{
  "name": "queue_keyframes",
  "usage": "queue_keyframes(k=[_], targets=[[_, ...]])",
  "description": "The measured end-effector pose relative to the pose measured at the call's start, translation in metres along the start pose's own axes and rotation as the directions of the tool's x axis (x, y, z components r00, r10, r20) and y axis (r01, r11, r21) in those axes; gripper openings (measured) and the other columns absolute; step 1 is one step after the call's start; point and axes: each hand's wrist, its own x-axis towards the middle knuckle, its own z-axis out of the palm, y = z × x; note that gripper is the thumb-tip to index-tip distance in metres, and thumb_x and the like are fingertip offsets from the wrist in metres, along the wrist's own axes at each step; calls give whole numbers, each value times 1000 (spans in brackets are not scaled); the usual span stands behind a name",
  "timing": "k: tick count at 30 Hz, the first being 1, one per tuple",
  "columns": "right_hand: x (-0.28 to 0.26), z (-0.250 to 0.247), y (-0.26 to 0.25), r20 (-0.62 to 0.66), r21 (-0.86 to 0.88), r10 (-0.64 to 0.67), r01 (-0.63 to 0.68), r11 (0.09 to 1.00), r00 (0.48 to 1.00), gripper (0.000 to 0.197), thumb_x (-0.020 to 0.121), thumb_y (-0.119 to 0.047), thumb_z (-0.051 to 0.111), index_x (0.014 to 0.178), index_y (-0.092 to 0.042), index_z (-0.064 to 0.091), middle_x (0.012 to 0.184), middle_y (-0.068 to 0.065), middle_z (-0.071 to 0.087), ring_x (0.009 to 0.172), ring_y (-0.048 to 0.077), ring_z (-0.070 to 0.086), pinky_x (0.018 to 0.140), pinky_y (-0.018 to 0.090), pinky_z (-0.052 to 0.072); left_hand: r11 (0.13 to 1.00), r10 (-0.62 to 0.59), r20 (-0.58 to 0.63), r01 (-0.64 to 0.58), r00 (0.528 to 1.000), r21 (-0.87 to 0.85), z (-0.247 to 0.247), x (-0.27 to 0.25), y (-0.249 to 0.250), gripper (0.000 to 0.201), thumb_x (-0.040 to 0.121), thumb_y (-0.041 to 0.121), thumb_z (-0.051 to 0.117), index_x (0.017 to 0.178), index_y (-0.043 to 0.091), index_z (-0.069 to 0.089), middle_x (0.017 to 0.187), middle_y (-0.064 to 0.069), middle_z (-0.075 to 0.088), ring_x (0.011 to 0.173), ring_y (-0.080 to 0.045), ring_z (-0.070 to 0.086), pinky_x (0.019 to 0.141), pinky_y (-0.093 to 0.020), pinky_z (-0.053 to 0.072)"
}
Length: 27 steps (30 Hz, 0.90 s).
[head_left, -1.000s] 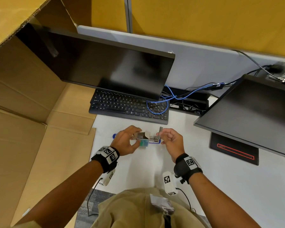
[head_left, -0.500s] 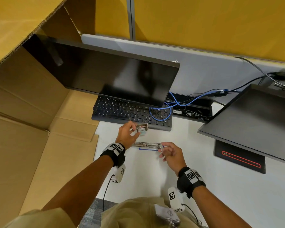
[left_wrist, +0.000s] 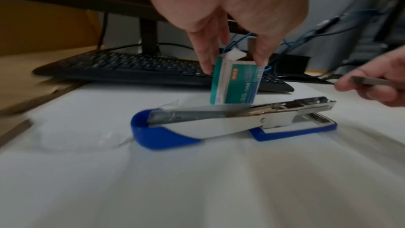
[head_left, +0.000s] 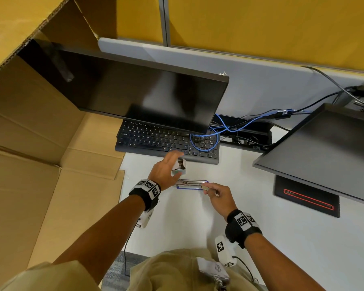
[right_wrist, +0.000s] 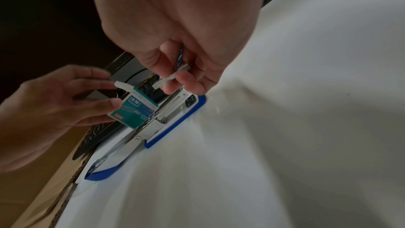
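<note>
A blue and white stapler (head_left: 190, 183) (left_wrist: 219, 124) (right_wrist: 153, 127) lies opened out flat on the white desk. Just behind it a small green staple box (head_left: 179, 165) (left_wrist: 235, 84) (right_wrist: 133, 110) stands tilted with its flap open. My left hand (head_left: 173, 164) (left_wrist: 233, 66) (right_wrist: 111, 93) holds the box between thumb and nearly straight fingers. My right hand (head_left: 206, 189) (right_wrist: 175, 77) pinches a grey strip of staples (right_wrist: 171, 77) (left_wrist: 372, 81) just above the stapler's right end.
A black keyboard (head_left: 156, 141) lies right behind the box under a dark monitor (head_left: 135, 95). A second monitor (head_left: 324, 148) overhangs the right side, with a black pad (head_left: 307, 200) beneath it. Blue cables (head_left: 219, 127) trail at the back. A large cardboard box (head_left: 40, 164) fills the left.
My left hand carried the staple box away from the stapler toward the keyboard and lowered it. My right hand drew the staple strip out and brought it to the stapler's right end.
</note>
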Motion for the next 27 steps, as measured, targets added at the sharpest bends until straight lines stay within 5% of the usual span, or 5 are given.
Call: queue_keyframes(k=[4,8,12,16,27], targets=[[0,1,-1,37,-63,-57,60,996,998,27,86,3,60,106,-12,73,102,6,72,91,19,65,83,15,48,965,84,107,-108,991,241,6,5,7,51,90,31,59,139,30,42,156,0,28,104,-21,64,83,-36,59],[1,0,-2,5,-220,-137,135,966,991,30,85,0,61,110,-13,71,104,5,72,92,18,66,82,3,43,976,87,89,-103,992,193,8,3,-2,33,98,21,47,128,19,58,148,0,45,115,-28,61,94,-39,52],[5,3,-5,13,-464,-174,160,871,985,30,90,-17,60,118,-28,62,96,2,65,82,15,58,77,22,46,987,117,67,-123,991,102,7,2,-9,32,96,13,50,125,14,62,144,-4,51,126,-25,54,109,-33,41],[10,7,-19,27,-577,-315,273,770,949,27,87,-10,62,111,-21,68,102,2,68,91,22,58,80,33,51,992,121,53,-123,991,20,8,1,-13,33,94,6,53,125,11,63,143,-6,51,136,-20,44,115,-26,28],[22,20,-18,83,-598,-330,312,738,940,27,82,-10,69,105,-23,74,105,-1,73,99,23,56,86,40,48,985,163,-60,-160,985,60,8,-7,-6,26,89,18,62,114,12,68,139,-9,55,135,-23,46,107,-46,44]])
